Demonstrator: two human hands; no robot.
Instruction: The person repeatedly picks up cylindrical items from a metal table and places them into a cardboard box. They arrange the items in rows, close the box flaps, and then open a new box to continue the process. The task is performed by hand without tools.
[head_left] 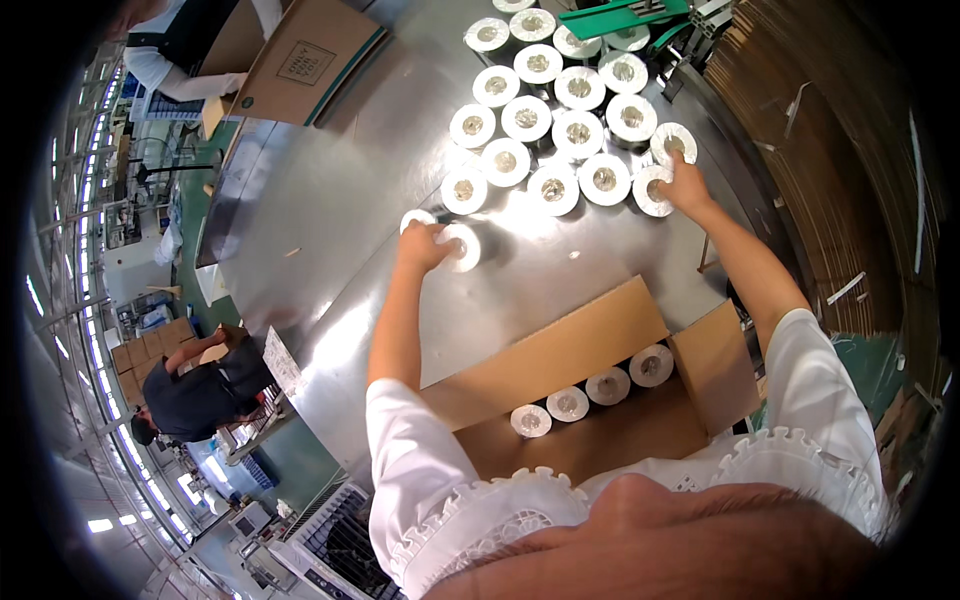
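At the left of the group of rolls, my left hand [424,246] is closed on two white film-wrapped rolls. Its thumb side presses on the nearer roll [466,250], and its fingers reach the roll beside it [416,217]. My right hand [686,186] grips two more rolls at the group's right edge, with fingertips at the cores of the upper roll [664,136] and the lower roll [647,199]. Between my hands, several like rolls [553,190] stand on end. Close to my body, an open cardboard box [560,345] holds a row of several rolls [608,386] along its far wall.
All of this is on a shiny metal table [330,215]. A green metal fixture [625,17] stands at the far edge. Stacked flat cardboard [850,190] lines the right side. Another person handles a large carton [305,65] at upper left; a second person [205,385] bends at far left.
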